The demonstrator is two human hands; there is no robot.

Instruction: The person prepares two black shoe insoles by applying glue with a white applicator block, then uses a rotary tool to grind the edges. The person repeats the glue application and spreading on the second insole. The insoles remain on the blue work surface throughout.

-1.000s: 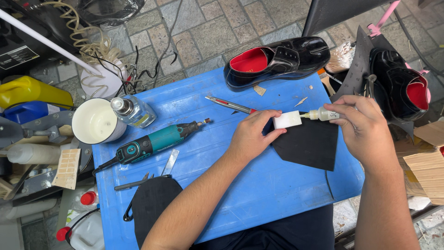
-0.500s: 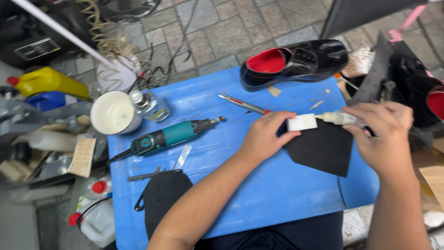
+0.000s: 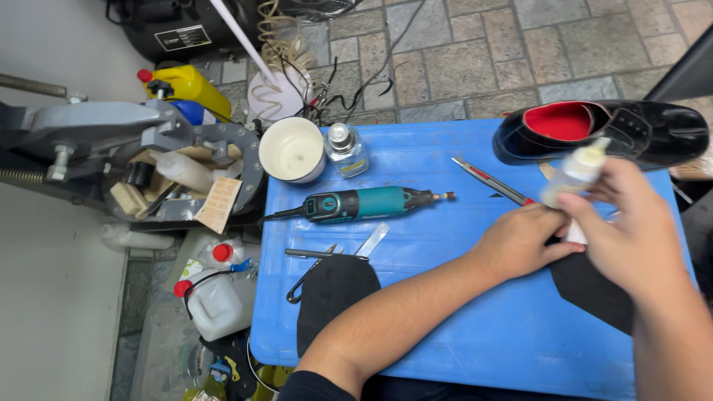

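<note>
Item one, as I see it from the head camera: a small pale squeeze bottle (image 3: 575,172), blurred, gripped in my right hand (image 3: 631,230) with the fingers wrapped round its lower part, nozzle end up and tilted left. It hangs above the right side of the blue table (image 3: 445,327), just in front of the black shoe.

Item two: my left hand (image 3: 520,241), flat on the table, fingers pressing down on a black sheet piece (image 3: 594,286) and touching a small white object; I cannot tell what that is. Nothing is held in this hand.

Item three: black shoe with red lining (image 3: 601,130), lying on its side at the far right edge of the table.

Item four: red-and-silver pen-like tool (image 3: 490,182), lying apart between shoe and rotary tool.

Item five: teal rotary tool (image 3: 364,204), flat at table centre, bit pointing right.

Containers: a white tub (image 3: 293,148) at the far left corner, open, pale contents inside; just beside it a small clear glass bottle (image 3: 345,148), capped, contents unclear. Off the table to the left, a white jug with a red cap (image 3: 212,304) on the floor and a yellow bottle (image 3: 189,85) behind a grey machine (image 3: 134,156).

Near edge: a second black piece (image 3: 334,297) overhangs the front left corner, metal pliers (image 3: 327,256) touching it. Open blue surface lies in the middle front, between my forearms.
</note>
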